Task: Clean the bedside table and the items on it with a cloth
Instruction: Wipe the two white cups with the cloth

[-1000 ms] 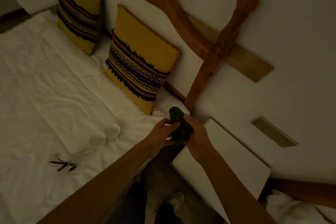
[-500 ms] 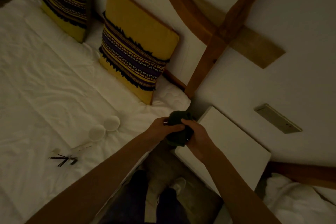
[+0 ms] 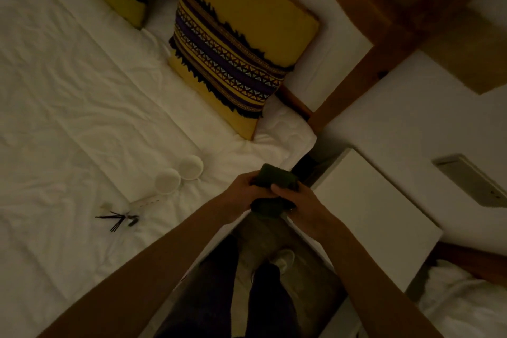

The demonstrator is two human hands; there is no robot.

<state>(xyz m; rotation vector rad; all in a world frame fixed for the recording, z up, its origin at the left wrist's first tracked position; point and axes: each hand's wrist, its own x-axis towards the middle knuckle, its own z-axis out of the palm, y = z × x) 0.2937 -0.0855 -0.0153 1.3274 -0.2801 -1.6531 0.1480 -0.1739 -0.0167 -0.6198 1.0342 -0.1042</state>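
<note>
A dark green cloth [image 3: 277, 181] is bunched between both hands, in the gap between the bed and the white bedside table [image 3: 375, 217]. My left hand [image 3: 241, 192] grips its left side. From the right, my right hand [image 3: 299, 200] holds the cloth with fingers curled over it, just at the table's near left corner. The tabletop shows nothing on it. Two white cups [image 3: 178, 173] lie on the bed sheet to the left, with a small packet and dark sticks [image 3: 118, 218] nearby.
Two yellow patterned cushions [image 3: 238, 44] lean against the wooden headboard [image 3: 378, 44]. A wall switch plate [image 3: 472, 181] sits right of the table. My legs and shoes [image 3: 282, 258] stand in the narrow floor gap. A second bed's white bedding [image 3: 463, 302] is at the lower right.
The view has tilted downward and closer. Both hands keep working the cloth and have lowered slightly toward the table's corner; the cloth looks more folded.
</note>
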